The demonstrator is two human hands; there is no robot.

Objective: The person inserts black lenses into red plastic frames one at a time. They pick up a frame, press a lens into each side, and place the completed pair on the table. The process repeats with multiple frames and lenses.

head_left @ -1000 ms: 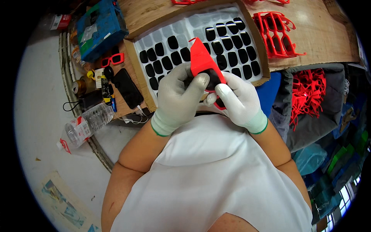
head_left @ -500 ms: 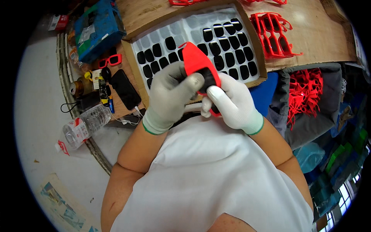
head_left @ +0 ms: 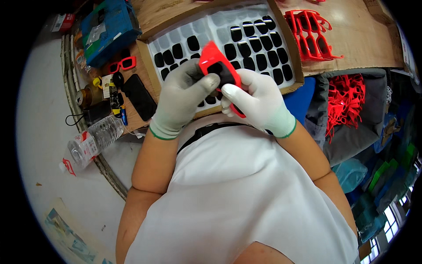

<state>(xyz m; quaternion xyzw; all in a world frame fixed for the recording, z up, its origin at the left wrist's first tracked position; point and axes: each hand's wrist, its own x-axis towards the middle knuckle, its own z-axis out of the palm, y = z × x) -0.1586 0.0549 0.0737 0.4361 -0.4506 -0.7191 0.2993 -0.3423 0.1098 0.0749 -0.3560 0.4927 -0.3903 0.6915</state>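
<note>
Between my two gloved hands is a pair of red sunglasses (head_left: 212,56), tilted, with a dark lens (head_left: 224,73) showing in its frame. My left hand (head_left: 182,94) pinches the frame from the left, its thumb pressed at the lens edge. From the other side my right hand (head_left: 260,97) grips it, thumb on the front, the remaining fingers curled around behind. A bit of red frame shows under the right hand. Just beyond lies a cardboard box (head_left: 298,84) lined with white sheet, holding rows of dark lenses (head_left: 244,48). My hands hide part of its near side.
Several red sunglasses (head_left: 311,37) stand stacked at the back right. A grey bin (head_left: 376,105) at the right holds a heap of red frames (head_left: 345,101). To the left are a black phone (head_left: 140,97), more red sunglasses (head_left: 123,64), a blue box (head_left: 110,33) and a plastic bottle (head_left: 94,143).
Both hands have shifted slightly left with the sunglasses. The frame is turned so its dark lens faces up more openly.
</note>
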